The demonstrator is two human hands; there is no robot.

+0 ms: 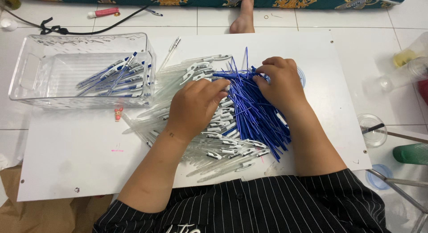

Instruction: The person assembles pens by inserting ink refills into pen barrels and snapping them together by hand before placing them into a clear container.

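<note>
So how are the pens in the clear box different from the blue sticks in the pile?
The pens in the clear plastic bin are assembled, with clear barrels around blue cores; the blue refills are bare thin rods. The bin pens are few and lie roughly one way; the refills form a big heap under the left hand and right hand. Both are long, slim and blue.

Two bare arms reaching forward side by side, left hand (195,106) palm down with fingers (218,84) curled, right hand (281,83) palm down just beside it, its fingers (263,70) bent and pinched together, both wrists low, forearms angled inward.
</note>
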